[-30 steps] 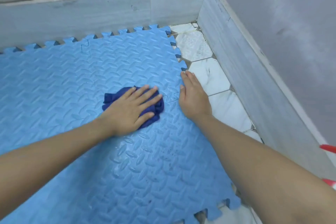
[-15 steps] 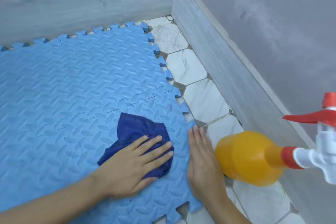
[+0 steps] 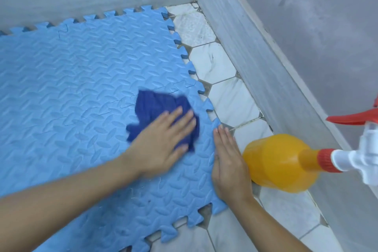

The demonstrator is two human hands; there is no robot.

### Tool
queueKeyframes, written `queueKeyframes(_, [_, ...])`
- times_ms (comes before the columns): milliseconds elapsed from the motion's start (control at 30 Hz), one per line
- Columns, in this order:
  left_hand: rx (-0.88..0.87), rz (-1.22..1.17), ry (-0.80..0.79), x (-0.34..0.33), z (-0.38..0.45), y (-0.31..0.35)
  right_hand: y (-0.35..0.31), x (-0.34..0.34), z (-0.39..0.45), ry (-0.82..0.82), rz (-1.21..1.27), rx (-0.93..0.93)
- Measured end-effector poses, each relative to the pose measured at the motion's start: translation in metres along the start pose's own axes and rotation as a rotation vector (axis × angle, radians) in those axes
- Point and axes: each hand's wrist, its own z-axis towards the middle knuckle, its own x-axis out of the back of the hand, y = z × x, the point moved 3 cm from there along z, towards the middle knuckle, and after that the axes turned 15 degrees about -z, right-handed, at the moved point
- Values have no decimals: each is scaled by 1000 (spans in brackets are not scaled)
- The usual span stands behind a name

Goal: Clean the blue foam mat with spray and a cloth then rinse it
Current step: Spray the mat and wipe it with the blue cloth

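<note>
A person cleans a blue foam mat laid on a hexagon-tiled floor in the corner of a grey-walled room. The left hand, fingers straight and spread, presses flat on a dark blue cloth near the mat's right-hand edge; nothing is gripped, the palm simply bears down. The cloth and fingers are blurred, so the direction of the wipe cannot be read. The right hand lies open and flat, fingers together, along the mat's toothed right border, half on foam and half over tile, pinning it down.

An orange spray bottle with a red and white trigger head stands on the tiles just beside the right hand, apparently touching its outer edge.

The risks lie at this crowded border. A wipe carried too far right would run the cloth off the mat onto the grimy grout, picking up dirt to smear back on the foam. The bottle stands so close to the bracing hand that a small sideways shift of the wrist could tip it against the skirting. If the right hand lifts, the light foam may slide or buckle under the left hand's push. The puzzle seam beside the cloth could also part under hard rubbing. Rinsing is not yet done.
</note>
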Motion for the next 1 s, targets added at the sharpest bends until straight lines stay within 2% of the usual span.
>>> queueKeyframes(100, [-133, 15, -149, -16, -95, 34, 0, 1, 0, 1, 5, -4])
queueKeyframes(167, [-126, 22, -136, -18, -93, 25, 0, 2, -1, -6, -7, -11])
queueKeyframes(233, [-8, 25, -56, -13, -57, 3, -1, 2, 1, -28, -25, 10])
queueKeyframes(333, [305, -46, 69, 10, -1, -36, -1, 3, 3, -61, -90, 25])
queueKeyframes(400, [441, -53, 113, 17, 13, -46, -2, 1, 3, -70, -113, 26])
queueKeyframes(500, [363, -33, 90, 5, -15, -17, -3, 1, 4, -69, -94, 27])
queueKeyframes(567, [232, 21, 26, -9, -72, 7, -6, 3, 4, -73, -81, 24])
queueKeyframes(633, [226, 48, -11, -13, -142, 17, -7, 6, 4, -94, -74, 0])
queueKeyframes(733, [381, 69, 7, -2, -235, -3, -9, 6, 5, -117, -168, -28])
queueKeyframes(867, [842, -38, 178, 17, -332, -52, -19, -1, 4, -148, -275, -29])
queueKeyframes(933, [971, -126, 252, 17, -354, -58, -41, -4, -5, -120, -270, 56])
queueKeyframes(1000, [992, -143, 269, 12, -347, -45, -75, -8, -16, -130, -252, 195])
